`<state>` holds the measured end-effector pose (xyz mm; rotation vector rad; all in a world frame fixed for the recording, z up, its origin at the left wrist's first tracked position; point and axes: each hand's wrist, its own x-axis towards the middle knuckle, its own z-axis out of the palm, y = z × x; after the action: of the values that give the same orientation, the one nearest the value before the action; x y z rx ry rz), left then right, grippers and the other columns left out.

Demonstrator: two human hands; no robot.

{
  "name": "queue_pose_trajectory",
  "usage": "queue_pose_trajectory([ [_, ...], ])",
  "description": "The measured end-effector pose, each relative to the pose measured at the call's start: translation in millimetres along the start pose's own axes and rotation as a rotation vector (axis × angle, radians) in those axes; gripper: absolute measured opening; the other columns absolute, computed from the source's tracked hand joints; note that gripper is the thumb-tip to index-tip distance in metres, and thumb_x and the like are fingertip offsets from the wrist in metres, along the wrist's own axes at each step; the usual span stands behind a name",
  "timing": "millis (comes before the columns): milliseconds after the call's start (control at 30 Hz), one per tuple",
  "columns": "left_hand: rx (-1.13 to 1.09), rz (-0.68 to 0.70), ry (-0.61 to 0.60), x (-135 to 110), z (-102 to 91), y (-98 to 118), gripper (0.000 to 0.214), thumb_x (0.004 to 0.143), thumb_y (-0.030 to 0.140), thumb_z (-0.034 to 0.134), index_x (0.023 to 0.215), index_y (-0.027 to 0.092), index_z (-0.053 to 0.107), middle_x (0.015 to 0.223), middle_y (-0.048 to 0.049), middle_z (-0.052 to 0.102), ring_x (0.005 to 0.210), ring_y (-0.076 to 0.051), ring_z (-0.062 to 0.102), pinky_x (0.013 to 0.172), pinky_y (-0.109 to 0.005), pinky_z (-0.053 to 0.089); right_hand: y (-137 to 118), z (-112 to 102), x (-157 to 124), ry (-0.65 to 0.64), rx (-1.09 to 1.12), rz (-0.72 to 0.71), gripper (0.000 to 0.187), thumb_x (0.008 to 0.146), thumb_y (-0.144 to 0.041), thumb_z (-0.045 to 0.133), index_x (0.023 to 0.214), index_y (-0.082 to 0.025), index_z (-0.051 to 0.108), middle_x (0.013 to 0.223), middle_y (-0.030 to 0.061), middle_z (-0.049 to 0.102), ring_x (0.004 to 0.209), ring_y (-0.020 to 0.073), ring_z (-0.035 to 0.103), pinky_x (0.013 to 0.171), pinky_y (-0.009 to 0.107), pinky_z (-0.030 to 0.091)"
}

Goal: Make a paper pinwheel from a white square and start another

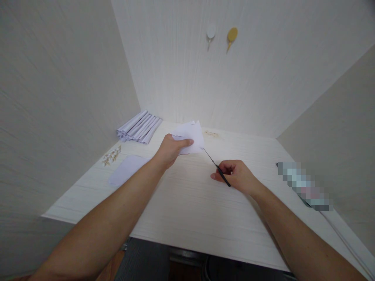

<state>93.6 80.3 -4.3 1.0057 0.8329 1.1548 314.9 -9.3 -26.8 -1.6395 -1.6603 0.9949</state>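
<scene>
My left hand (172, 149) is closed on a folded sheet of white paper (197, 136), with the thumb lying across its face. The sheet is held above the desk, and small flaps stick up along its top edge. In my right hand (234, 175) is a pair of scissors (223, 175) with black handles. Their thin blades point up and left, and the tips meet the lower right corner of the paper. Whether the blades are apart there is too small to tell.
Rolled white paper tubes (139, 127) are stacked at the back left of the desk (187, 210). Nearer lie small white-and-gold pieces (111, 155) and flat white paper (127, 168). A blurred-out flat object (303, 187) lies at the right. Two hooks (232, 35) are on the back wall.
</scene>
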Motion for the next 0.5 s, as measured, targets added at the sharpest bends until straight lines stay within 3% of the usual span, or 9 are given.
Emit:
queue_pose_trajectory([
  [200, 0.012, 0.013, 0.017, 1.7, -0.6, 1.1, 0.035, 0.052, 0.022, 0.086, 0.084, 0.014, 0.074, 0.094, -0.0104, 0.078, 0.084, -0.024, 0.073, 0.072, -0.034, 0.056, 2.1, 0.2, 0.4, 0.007, -0.045, -0.012, 0.051, 0.066, -0.056, 0.081, 0.054, -0.021, 0.046, 0.052, -0.0069, 0.037, 0.051, 0.0097, 0.030, 0.047, 0.027, 0.021],
  [500, 0.003, 0.010, 0.029, 2.9, -2.4, 0.2, 0.038, 0.050, 0.021, 0.085, 0.086, 0.012, 0.074, 0.094, -0.0105, 0.078, 0.087, -0.025, 0.074, 0.077, -0.035, 0.056, 3.3, 0.4, 1.3, 0.005, -0.104, -0.026, 0.054, 0.070, -0.059, 0.077, 0.053, -0.022, 0.042, 0.053, -0.0065, 0.034, 0.052, 0.0101, 0.028, 0.046, 0.027, 0.020],
])
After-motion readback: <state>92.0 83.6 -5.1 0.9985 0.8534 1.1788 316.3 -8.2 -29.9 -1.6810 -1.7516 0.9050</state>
